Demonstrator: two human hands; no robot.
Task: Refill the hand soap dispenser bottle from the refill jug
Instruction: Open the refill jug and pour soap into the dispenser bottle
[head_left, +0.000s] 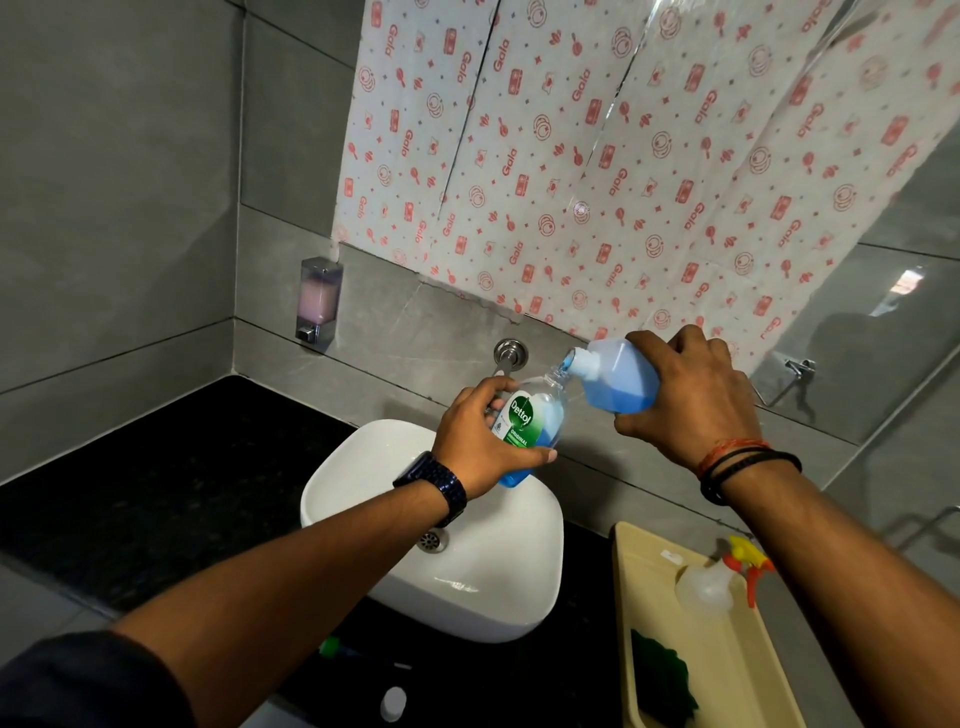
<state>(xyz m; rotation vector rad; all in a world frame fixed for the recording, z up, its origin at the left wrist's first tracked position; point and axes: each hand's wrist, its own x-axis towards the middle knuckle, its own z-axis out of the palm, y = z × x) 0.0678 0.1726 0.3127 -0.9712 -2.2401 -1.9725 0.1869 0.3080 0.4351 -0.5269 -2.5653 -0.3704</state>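
Over the white basin (509, 587), my left hand (480, 441) grips a clear soap dispenser bottle (537, 421) with a green label. The bottle is tilted, its open neck pointing up and right, and blue liquid fills its lower part. My right hand (691, 400) holds a translucent refill jug (615, 376) tipped to the left. The jug's white spout touches the bottle's neck, and blue soap lies in the jug's lower side. My fingers hide the rear of the jug.
A beige tray (649, 597) at the right carries a clear spray bottle (706, 587) with a yellow and red trigger and a green cloth (665, 675). A wall dispenser (318, 299) with pink soap hangs at the left. A tap (509, 356) juts from the wall. Small caps (393, 702) lie on the black counter.
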